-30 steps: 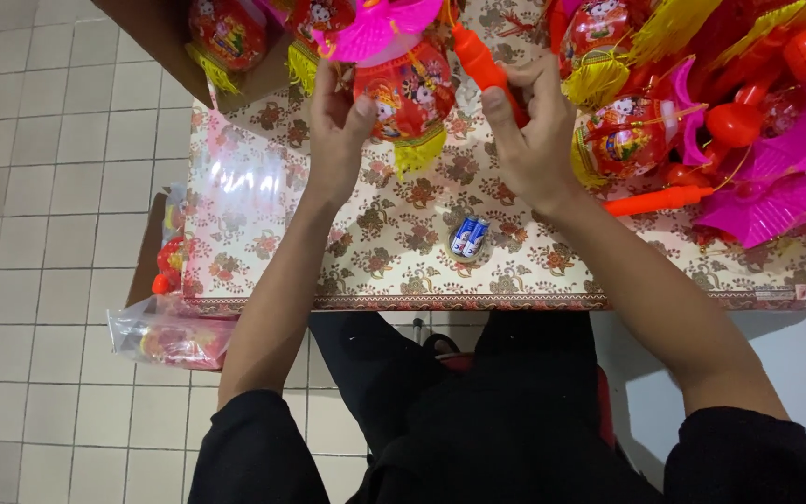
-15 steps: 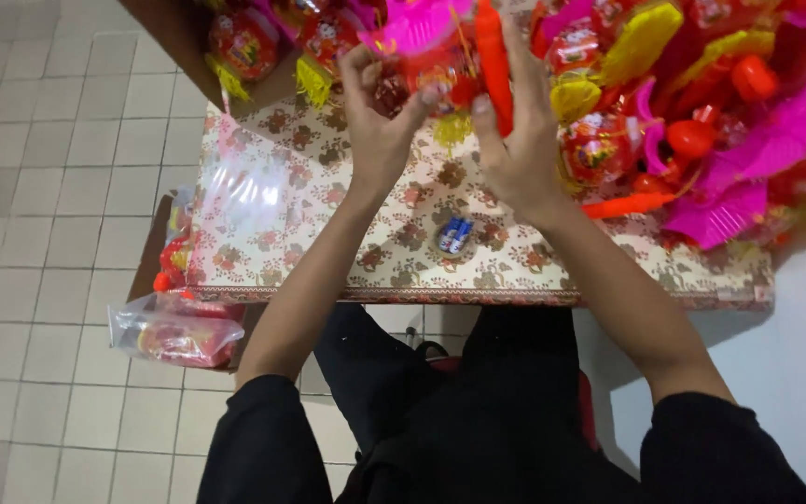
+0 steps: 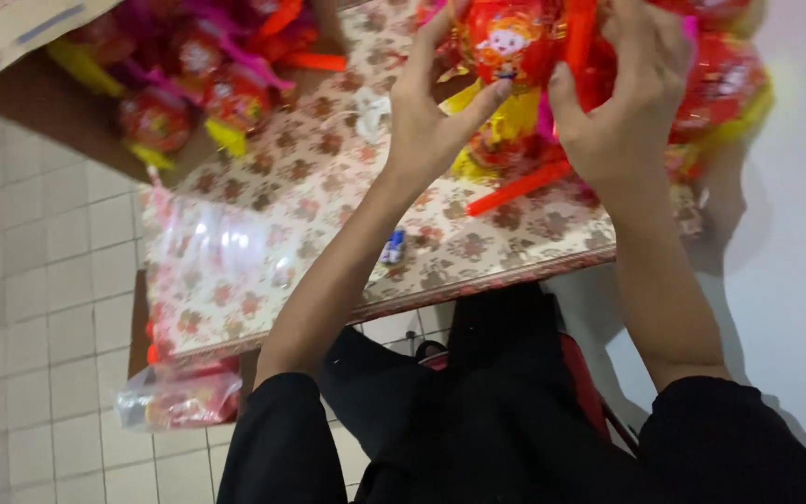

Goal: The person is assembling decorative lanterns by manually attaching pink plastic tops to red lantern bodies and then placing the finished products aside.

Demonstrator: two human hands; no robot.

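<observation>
I hold a round red toy lantern [image 3: 513, 42] with a cartoon figure on it, raised above the table between both hands. My left hand [image 3: 431, 112] grips its left side, thumb pressed under the figure. My right hand [image 3: 629, 93] grips the right side, next to an orange stick [image 3: 578, 33] on the lantern. Yellow tassels [image 3: 506, 121] hang below it. A loose orange stick [image 3: 518, 189] lies on the table under my hands.
The table wears a floral cloth [image 3: 319, 187]. A pile of similar red lanterns [image 3: 198, 75] sits at the far left. A clear plastic bag [image 3: 207, 252] lies on the cloth, a small blue object [image 3: 392, 248] near the front edge. A bagged bundle [image 3: 179, 397] rests below the table.
Both hands have lifted the lantern higher and closer to the camera. The view has tilted and swung right, so the table now sits skewed.
</observation>
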